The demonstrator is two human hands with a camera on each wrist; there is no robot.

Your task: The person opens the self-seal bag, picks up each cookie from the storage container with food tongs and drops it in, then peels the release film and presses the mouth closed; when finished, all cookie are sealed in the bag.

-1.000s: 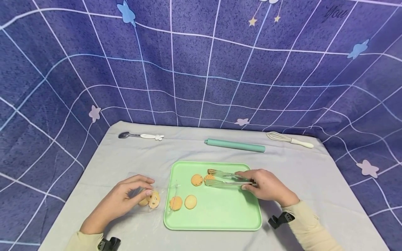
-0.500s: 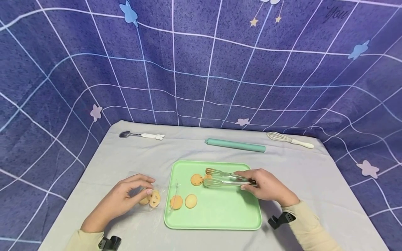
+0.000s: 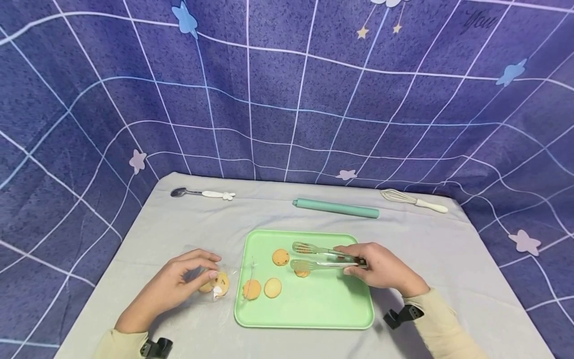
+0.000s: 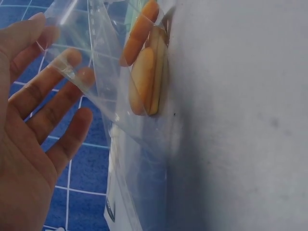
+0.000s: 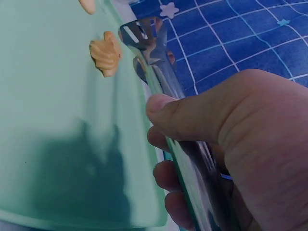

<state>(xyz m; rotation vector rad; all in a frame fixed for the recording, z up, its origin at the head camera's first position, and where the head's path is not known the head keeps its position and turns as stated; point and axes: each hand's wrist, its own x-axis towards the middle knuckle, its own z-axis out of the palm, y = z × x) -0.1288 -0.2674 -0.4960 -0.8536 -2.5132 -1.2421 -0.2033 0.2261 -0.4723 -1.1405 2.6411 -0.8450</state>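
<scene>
My left hand (image 3: 186, 279) pinches the edge of a clear plastic bag (image 4: 108, 72) between thumb and index finger, the other fingers spread. Several cookies (image 4: 143, 82) lie inside the bag, left of a light green tray (image 3: 323, 314). My right hand (image 3: 381, 264) grips slotted metal tongs (image 3: 323, 264) over the tray, their two arms apart. A swirled cookie (image 5: 106, 54) lies on the tray below the tongs, partly covered by the nearer arm in the head view. Left of it sit a dotted cookie (image 3: 281, 257) and a plain round cookie (image 3: 272, 287).
Another cookie (image 3: 252, 289) shows at the tray's left side, beneath the bag's clear edge. Along the back of the table lie a spoon (image 3: 204, 194), a teal rolling pin (image 3: 336, 208) and a whisk (image 3: 412, 199). A blue patterned cloth (image 3: 287, 99) hangs behind.
The tongs have shifted slightly left and nearer. The swirled cookie, earlier between their arms, now shows on the near side of the lower arm. The left hand holds still.
</scene>
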